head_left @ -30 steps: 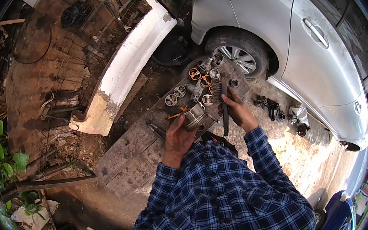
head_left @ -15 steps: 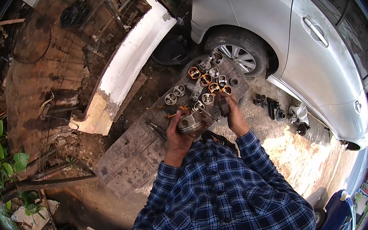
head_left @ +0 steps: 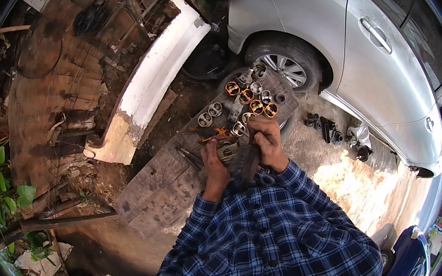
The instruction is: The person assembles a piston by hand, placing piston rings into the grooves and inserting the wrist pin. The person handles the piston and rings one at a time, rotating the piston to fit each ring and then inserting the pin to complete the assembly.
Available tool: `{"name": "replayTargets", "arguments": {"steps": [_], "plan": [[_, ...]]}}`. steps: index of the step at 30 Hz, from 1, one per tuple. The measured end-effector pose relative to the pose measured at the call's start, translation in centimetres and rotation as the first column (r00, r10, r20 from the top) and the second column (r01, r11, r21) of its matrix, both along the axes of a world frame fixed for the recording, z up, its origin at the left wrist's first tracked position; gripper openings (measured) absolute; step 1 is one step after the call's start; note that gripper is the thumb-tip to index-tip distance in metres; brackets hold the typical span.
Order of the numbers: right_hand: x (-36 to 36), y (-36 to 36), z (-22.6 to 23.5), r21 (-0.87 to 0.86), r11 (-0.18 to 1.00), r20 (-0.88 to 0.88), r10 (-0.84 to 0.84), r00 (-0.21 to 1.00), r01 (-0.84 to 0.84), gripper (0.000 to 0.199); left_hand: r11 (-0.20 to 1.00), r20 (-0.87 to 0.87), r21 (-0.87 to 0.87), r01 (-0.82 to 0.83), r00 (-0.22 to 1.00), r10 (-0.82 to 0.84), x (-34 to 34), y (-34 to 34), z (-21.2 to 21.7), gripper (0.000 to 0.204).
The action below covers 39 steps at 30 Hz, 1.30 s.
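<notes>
My left hand [head_left: 215, 170] is closed around a metal piston [head_left: 228, 152] in front of my chest. In my right hand [head_left: 269, 145] is a dark, blocky brush [head_left: 247, 160], its body slanting down beside the piston. The brush overlaps the piston's right side, so whether the two touch I cannot tell. Just beyond my hands, several pistons stand on a worn wooden board, some grey like this piston [head_left: 205, 119] and some stained orange like this one [head_left: 256, 107]. Orange scraps [head_left: 219, 133] lie near my left fingers.
The wooden board [head_left: 149, 202] runs from lower left to upper right. A silver car [head_left: 321, 14] stands at the right, its wheel [head_left: 286, 66] close to the board. Dark metal parts [head_left: 330, 131] lie on the ground beside it. A white bumper piece [head_left: 153, 80] leans at the left.
My right hand has moved left and turned, bringing the brush from apart to over the piston's right side. My left hand has shifted slightly, still holding the piston.
</notes>
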State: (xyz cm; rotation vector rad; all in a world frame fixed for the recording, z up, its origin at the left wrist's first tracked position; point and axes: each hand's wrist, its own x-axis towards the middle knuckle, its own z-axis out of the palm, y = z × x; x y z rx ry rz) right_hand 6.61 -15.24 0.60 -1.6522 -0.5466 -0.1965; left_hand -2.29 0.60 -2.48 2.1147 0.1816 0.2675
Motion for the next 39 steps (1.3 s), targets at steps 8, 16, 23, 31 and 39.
{"name": "replayTargets", "arguments": {"steps": [8, 16, 23, 31, 39], "plan": [[0.4, -0.5, -2.8, -0.025, 0.991, 0.115, 0.136, 0.984, -0.134, 0.024, 0.943, 0.002, -0.332, -0.029, 0.999, 0.032, 0.1, -0.4, 0.3, 0.039], [0.4, -1.3, -3.3, -0.055, 0.942, 0.096, 0.335, 0.938, -0.331, 0.025, 0.956, 0.039, -0.291, -0.017, 0.999, 0.029, 0.2, -0.9, 0.5, 0.039], [0.4, -0.8, -4.8, -0.005, 0.995, 0.078, 0.100, 0.992, -0.100, 0.025, 0.963, 0.135, -0.270, -0.004, 0.990, 0.043, 0.2, 0.1, -0.9, 0.020], [1.2, -1.6, -4.4, -0.029, 1.000, -0.101, 0.002, 0.995, -0.005, 0.026, 0.923, 0.044, -0.383, -0.045, 0.997, 0.067, 0.0, -0.2, -0.7, 0.031], [1.5, -0.9, -2.8, -0.049, 0.998, 0.011, -0.043, 0.999, 0.044, 0.029, 0.992, 0.141, -0.128, 0.013, 0.990, 0.006, 0.0, -0.1, 0.1, 0.035]]}}
